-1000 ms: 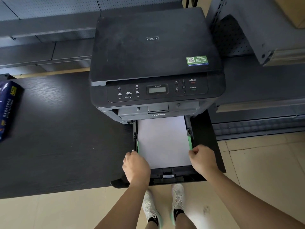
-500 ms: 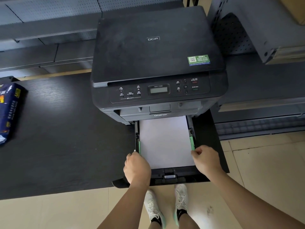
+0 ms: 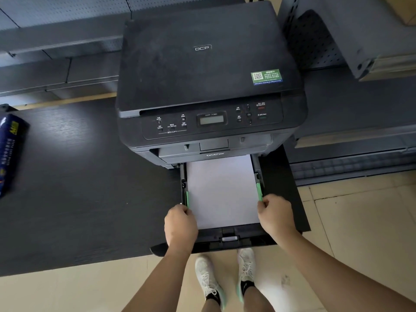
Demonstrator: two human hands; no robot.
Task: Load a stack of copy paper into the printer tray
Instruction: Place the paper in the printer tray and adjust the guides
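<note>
Head view shows your left hand (image 3: 180, 224) and right hand (image 3: 275, 218) each with a closed grip at the green side guides (image 3: 259, 191) of the pulled-out tray (image 3: 227, 240); the paper (image 3: 221, 190) lies inside. Squeeze both guides snug against the stack without bowing it.

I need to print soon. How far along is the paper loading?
Done: white paper already lies flat in the pulled-out tray, between the green side guides. In hand: the left hand and right hand sit at the paper's edges by those guides, seemingly squaring the stack. Left: sliding the tray back into the printer.
</note>
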